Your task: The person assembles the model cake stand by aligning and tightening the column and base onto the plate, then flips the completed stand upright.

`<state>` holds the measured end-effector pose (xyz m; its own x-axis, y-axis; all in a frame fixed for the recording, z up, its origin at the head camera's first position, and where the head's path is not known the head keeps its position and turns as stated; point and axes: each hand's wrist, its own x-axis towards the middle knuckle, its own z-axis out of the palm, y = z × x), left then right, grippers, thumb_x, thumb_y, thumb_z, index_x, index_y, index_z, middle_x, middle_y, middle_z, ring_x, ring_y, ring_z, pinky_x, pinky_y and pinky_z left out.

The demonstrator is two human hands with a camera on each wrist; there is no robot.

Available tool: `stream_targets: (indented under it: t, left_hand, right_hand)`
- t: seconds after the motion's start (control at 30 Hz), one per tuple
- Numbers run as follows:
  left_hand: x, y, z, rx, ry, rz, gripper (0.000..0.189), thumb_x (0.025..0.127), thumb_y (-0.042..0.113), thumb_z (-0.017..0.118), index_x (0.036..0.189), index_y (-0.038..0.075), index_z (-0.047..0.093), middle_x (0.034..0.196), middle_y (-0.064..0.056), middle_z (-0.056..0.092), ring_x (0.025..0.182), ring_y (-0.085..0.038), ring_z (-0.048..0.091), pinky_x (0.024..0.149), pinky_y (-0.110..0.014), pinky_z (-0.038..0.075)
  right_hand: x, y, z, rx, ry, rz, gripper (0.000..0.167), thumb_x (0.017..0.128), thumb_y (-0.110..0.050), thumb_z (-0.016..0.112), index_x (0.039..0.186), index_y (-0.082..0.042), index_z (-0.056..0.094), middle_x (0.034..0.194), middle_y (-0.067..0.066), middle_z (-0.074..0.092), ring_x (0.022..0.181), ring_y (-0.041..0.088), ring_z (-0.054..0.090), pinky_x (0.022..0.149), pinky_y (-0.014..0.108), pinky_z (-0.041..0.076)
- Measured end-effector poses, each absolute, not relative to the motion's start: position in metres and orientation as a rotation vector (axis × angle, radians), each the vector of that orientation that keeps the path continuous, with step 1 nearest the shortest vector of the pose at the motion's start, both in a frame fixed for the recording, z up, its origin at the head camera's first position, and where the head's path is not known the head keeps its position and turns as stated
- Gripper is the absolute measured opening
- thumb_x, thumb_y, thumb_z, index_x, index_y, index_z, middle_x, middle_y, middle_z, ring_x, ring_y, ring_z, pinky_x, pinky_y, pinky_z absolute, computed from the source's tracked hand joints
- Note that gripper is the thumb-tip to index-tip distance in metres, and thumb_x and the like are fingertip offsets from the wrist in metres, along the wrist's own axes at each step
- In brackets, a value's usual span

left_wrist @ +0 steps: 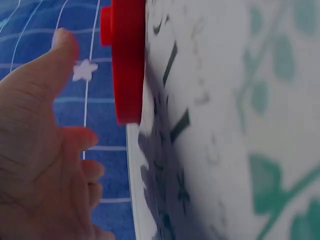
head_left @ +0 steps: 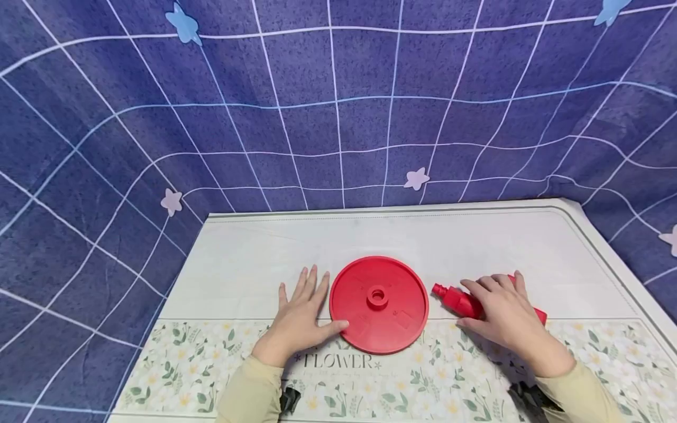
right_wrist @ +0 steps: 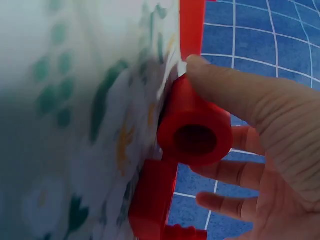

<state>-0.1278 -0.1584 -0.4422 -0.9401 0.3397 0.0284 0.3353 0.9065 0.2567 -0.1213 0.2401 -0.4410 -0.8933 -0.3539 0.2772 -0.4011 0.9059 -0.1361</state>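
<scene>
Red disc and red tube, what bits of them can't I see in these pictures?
Head view: one end of the red tube, covered by the right hand.
Head view: the underside of the red disc, because it faces the table.
Left wrist view: the rest of the red disc, cut off by the top edge.
Right wrist view: deep inside the red tube's hole, too dark.

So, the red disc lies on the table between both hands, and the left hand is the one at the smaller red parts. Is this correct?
Not quite: the right hand, not the left hand, is at the smaller red parts, as the head view shows. The red disc does lie on the table between both hands.
</scene>
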Motion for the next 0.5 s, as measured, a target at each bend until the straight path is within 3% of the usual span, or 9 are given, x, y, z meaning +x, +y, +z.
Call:
stream_targets:
  t: [0.23,0.5]
  left_hand:
    - [-0.127,-0.142,-0.446,0.553,2.941,0.368,0.116,0.076,0.075,0.06,0.156,0.005,0.013,0.159,-0.024,0.014,0.147,-0.04,0.005,0.112,-0.065,0.009]
    - [-0.124,-0.133,-0.444,0.58,2.877,0.348,0.122,0.075,0.076,0.06,0.152,-0.008,0.015,0.158,-0.024,0.017,0.147,-0.04,0.009,0.112,-0.065,0.01]
  right_hand:
    - [-0.117,0.241,-0.442,0.597,-2.814,0.224,0.073,0.059,-0.034,0.092,0.121,-0.006,0.066,0.104,0.017,0.069,0.098,0.037,0.054,0.102,0.077,0.006]
    - [-0.12,0.241,-0.441,0.599,-2.692,0.394,0.054,0.066,-0.02,0.086,0.109,-0.003,0.059,0.088,0.013,0.068,0.093,0.037,0.059,0.098,0.076,0.018]
